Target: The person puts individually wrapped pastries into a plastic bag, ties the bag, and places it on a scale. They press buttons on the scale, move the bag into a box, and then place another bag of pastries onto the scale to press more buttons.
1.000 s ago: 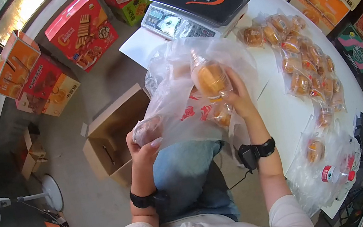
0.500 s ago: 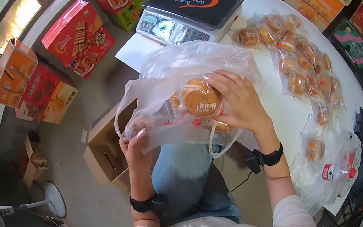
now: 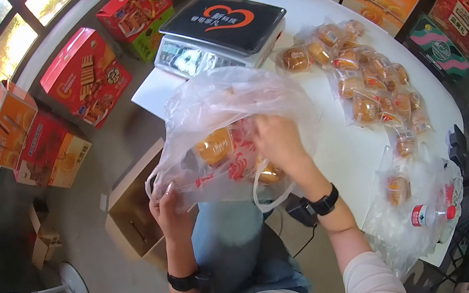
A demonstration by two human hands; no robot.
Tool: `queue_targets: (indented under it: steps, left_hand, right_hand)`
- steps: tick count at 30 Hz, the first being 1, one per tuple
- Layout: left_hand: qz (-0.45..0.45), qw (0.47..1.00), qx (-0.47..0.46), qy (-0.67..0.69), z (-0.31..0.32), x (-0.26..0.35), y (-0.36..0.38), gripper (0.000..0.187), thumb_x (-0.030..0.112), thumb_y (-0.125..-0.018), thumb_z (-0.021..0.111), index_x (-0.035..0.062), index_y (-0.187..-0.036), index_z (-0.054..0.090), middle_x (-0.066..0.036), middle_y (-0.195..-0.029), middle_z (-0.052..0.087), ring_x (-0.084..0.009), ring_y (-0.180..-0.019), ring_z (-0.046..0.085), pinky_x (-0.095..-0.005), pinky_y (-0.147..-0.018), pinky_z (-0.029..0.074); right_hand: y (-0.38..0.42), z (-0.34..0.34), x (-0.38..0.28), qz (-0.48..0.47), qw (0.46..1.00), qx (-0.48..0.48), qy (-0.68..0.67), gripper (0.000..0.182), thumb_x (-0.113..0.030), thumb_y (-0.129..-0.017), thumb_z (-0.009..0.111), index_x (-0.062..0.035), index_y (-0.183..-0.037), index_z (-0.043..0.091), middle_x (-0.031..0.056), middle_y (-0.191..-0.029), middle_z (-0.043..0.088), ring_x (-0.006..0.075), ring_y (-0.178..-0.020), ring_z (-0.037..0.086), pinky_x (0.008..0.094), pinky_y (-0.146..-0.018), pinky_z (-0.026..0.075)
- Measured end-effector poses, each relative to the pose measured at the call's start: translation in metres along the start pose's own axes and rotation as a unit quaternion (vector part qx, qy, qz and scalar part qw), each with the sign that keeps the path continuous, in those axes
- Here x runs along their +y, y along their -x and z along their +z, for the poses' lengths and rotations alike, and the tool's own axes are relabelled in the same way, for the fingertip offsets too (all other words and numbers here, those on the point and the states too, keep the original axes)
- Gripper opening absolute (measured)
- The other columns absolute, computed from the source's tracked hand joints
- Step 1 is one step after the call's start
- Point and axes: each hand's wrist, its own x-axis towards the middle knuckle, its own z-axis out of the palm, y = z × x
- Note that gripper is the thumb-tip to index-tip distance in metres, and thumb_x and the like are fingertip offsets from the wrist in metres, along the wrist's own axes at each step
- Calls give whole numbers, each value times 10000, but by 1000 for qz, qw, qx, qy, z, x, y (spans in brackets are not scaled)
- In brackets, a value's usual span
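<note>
A translucent plastic bag (image 3: 274,86) hangs open between my hands, above my lap and the table's near edge. My left hand (image 3: 170,214) is closed on the bag's left handle and rim. Inside the bag lie several wrapped buns, one bun (image 3: 214,147) near the middle and another (image 3: 269,173) low by the right handle. My right hand (image 3: 277,142) reaches into the bag's opening, its fingers blurred and partly behind the plastic; what they hold, if anything, is hidden. Right of the bag, a pile of wrapped buns (image 3: 367,76) lies on the white table (image 3: 326,149).
A scale (image 3: 224,26) stands at the table's back. Another plastic bag (image 3: 388,232) with a bun and a bottle (image 3: 425,215) is at the right. An open carton (image 3: 134,220) sits on the floor at left. Snack boxes (image 3: 86,78) stand behind. A person's arm shows lower right.
My right hand has moved from a bun at the bag's opening down inside the bag. That bun is no longer at my fingers. The view has shifted slightly.
</note>
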Motion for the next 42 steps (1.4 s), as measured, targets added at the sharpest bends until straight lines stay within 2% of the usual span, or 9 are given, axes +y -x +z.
queue_targets:
  steps: [2, 5, 9, 11, 16, 18, 24, 34, 42]
  left_hand:
    - [-16, 1000, 14, -16, -4, -12, -2, 226, 107, -778, 532, -30, -951, 582, -78, -894, 618, -153, -811, 596, -274, -727, 476]
    - [-73, 993, 84, -36, 1, -23, 1, 210, 108, -796, 529, -21, -960, 549, -65, -849, 588, -139, -742, 572, -281, -659, 483]
    - [-38, 993, 43, -101, 8, -40, 7, 175, 130, -839, 527, -9, -944, 547, -41, -818, 567, -115, -726, 550, -260, -613, 454]
    - [-44, 989, 3, -139, 6, -47, 10, 149, 108, -837, 533, -9, -927, 554, -30, -805, 562, -99, -719, 534, -243, -619, 439]
    - [-84, 961, -140, -223, 20, -52, 9, 42, 46, -830, 553, 5, -825, 555, 0, -750, 548, -62, -688, 489, -209, -619, 390]
    - [-84, 955, -152, -242, 19, -55, 7, 46, 49, -828, 554, 5, -813, 553, 0, -745, 545, -63, -684, 485, -211, -615, 386]
    - [-98, 943, -150, -280, 17, -61, 1, 62, 51, -820, 560, 1, -784, 564, -7, -720, 552, -72, -668, 486, -221, -610, 386]
    - [-101, 946, -130, -280, 20, -58, 0, 79, 67, -835, 561, -9, -834, 584, -15, -752, 577, -64, -692, 509, -208, -628, 401]
    - [-108, 959, -116, -236, 16, -54, 3, 84, 77, -850, 545, 1, -856, 580, -3, -764, 568, -63, -695, 507, -205, -633, 402]
  right_hand:
    - [10, 15, -2, -274, 924, 263, -42, 272, -180, -773, 590, -17, -988, 561, 153, -918, 587, 317, -853, 568, 395, -747, 463]
    - [28, -7, -17, -373, 874, 276, -145, 231, -161, -806, 560, -12, -977, 603, 120, -874, 613, 279, -793, 602, 382, -737, 489]
    - [29, -45, 17, -295, 841, 267, -368, 169, -54, -791, 542, -25, -939, 619, 104, -816, 621, 233, -742, 605, 312, -695, 487]
    - [6, -60, 45, -123, 836, 349, -406, 161, -68, -790, 541, -31, -928, 615, 94, -770, 611, 224, -683, 590, 301, -649, 475]
    - [-109, -62, 131, -65, 897, 358, -251, 318, -45, -748, 522, -5, -1064, 525, 128, -984, 579, 245, -900, 559, 352, -788, 442]
    - [-143, -39, 161, -103, 948, 301, 25, 448, -67, -703, 539, -8, -1141, 468, 148, -1151, 499, 269, -1130, 439, 389, -957, 353]
    - [-166, 17, 179, -62, 948, 256, 182, 529, -168, -631, 605, -13, -1121, 479, 136, -1191, 463, 303, -1221, 328, 435, -1071, 188]
    - [-100, 25, 162, -78, 973, 194, 103, 370, -65, -711, 566, 10, -1065, 490, 186, -1033, 470, 353, -1029, 458, 486, -940, 347]
    - [-19, 16, 157, 79, 986, 121, -85, 935, -239, -627, 727, 4, -1359, 199, 249, -1178, 399, 391, -1029, 464, 445, -888, 378]
